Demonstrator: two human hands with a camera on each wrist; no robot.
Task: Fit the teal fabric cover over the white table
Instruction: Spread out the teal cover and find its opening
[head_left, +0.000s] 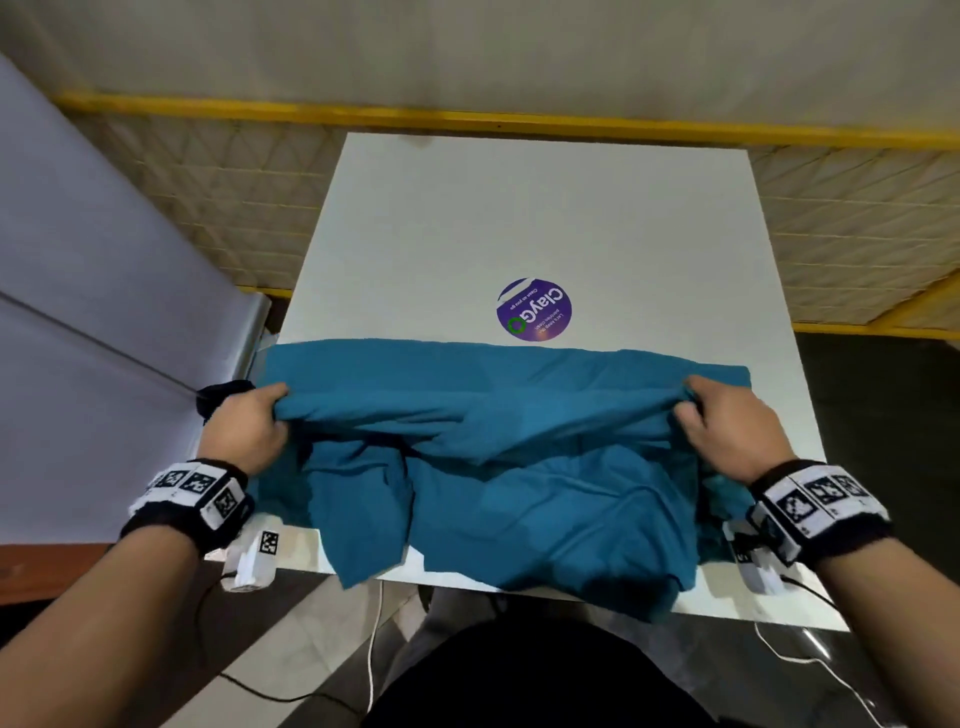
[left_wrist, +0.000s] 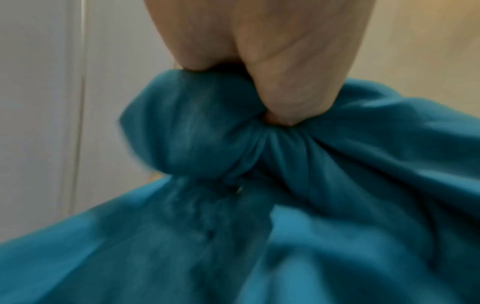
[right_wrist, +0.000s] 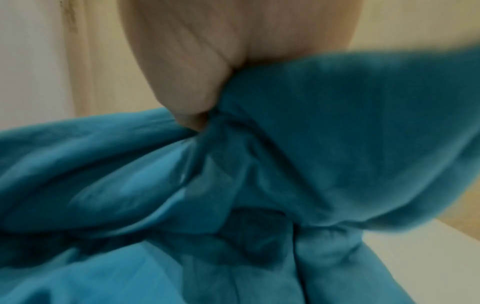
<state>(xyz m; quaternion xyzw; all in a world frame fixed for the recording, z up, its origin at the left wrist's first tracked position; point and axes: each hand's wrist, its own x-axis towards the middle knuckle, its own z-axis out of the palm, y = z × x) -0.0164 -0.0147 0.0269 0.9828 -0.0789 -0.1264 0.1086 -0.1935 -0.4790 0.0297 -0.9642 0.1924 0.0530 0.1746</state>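
The teal fabric cover (head_left: 509, 447) lies rumpled over the near half of the white table (head_left: 545, 223), one fold hanging past the near edge. My left hand (head_left: 249, 421) grips a bunched fold at the cover's left side, and the left wrist view shows the fingers (left_wrist: 291, 82) pinching gathered teal cloth (left_wrist: 233, 185). My right hand (head_left: 727, 421) grips the fold at the right side; its fingers (right_wrist: 187, 82) curl into the cloth (right_wrist: 311, 144) in the right wrist view. The fold is stretched between both hands, lifted a little off the tabletop.
A round purple sticker (head_left: 534, 310) sits on the bare far half of the table. A yellow rail (head_left: 467, 117) with mesh panels runs behind it. A grey-white panel (head_left: 78, 312) stands to the left. Cables (head_left: 371, 649) hang below the near edge.
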